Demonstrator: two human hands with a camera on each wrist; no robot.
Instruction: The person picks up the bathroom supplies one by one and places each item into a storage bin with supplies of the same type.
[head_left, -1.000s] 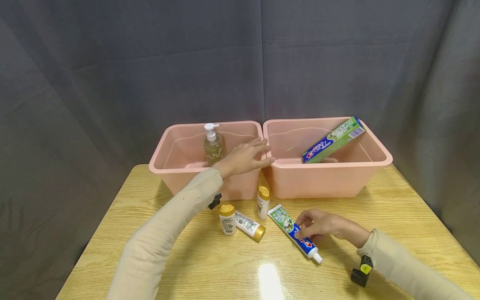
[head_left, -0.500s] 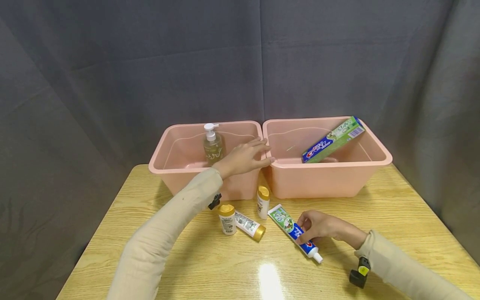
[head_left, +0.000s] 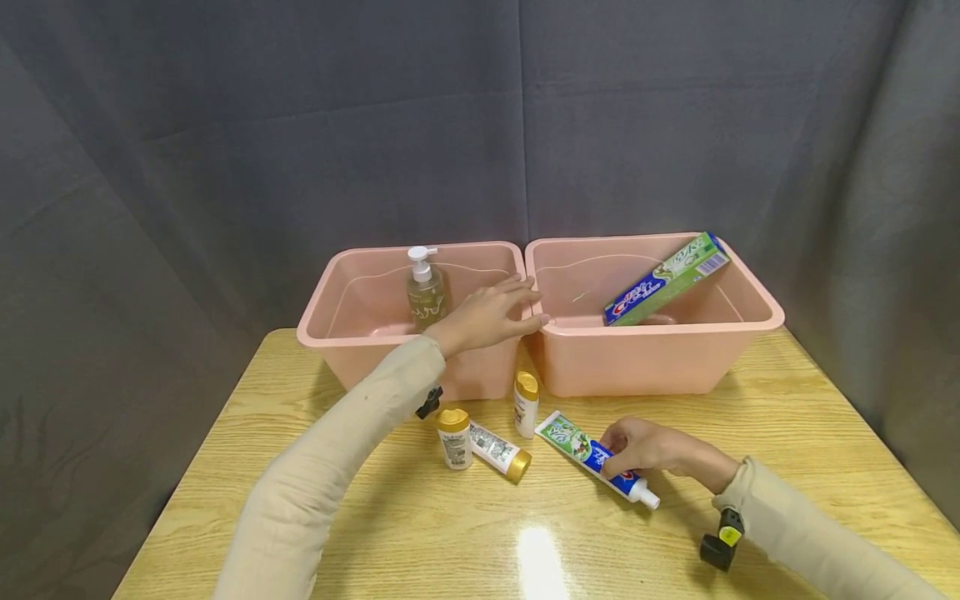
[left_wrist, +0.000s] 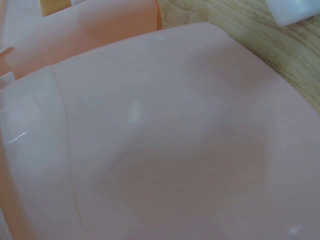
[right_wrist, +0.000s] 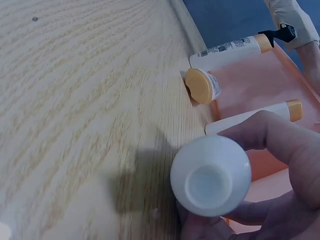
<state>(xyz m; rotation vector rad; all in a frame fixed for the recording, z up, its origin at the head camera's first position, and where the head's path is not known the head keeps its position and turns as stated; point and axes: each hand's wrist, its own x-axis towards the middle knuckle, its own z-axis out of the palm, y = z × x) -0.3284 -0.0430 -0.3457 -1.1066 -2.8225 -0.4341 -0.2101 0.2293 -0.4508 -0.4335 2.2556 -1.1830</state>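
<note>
My right hand point(head_left: 641, 446) pinches a blue and green toothpaste tube point(head_left: 566, 437) between thumb and fingers near its cap end. In the right wrist view the tube's white cap point(right_wrist: 207, 182) faces the camera, close over the wood, and hides the rest of the tube. My left hand point(head_left: 491, 315) lies with fingers extended over the meeting rims of the left pink bin point(head_left: 420, 340) and the right pink bin point(head_left: 637, 358). To the left of the tube are two upright gold-capped bottles, one in front point(head_left: 454, 442) and one by the bins point(head_left: 527, 408); a third bottle point(head_left: 493, 448) lies between them.
An olive-green pump bottle point(head_left: 427, 296) stands in the left bin. A toothpaste box point(head_left: 667, 279) leans diagonally inside the right bin, its upper end at the rim. Both bins stand along the back of the wooden table point(head_left: 420, 542), before a dark grey curtain point(head_left: 337, 125).
The toothpaste tube's cap end has swung right and slightly away from me in my right hand, whose thumb and fingers have closed on it. The left hand and bottles have stayed put.
</note>
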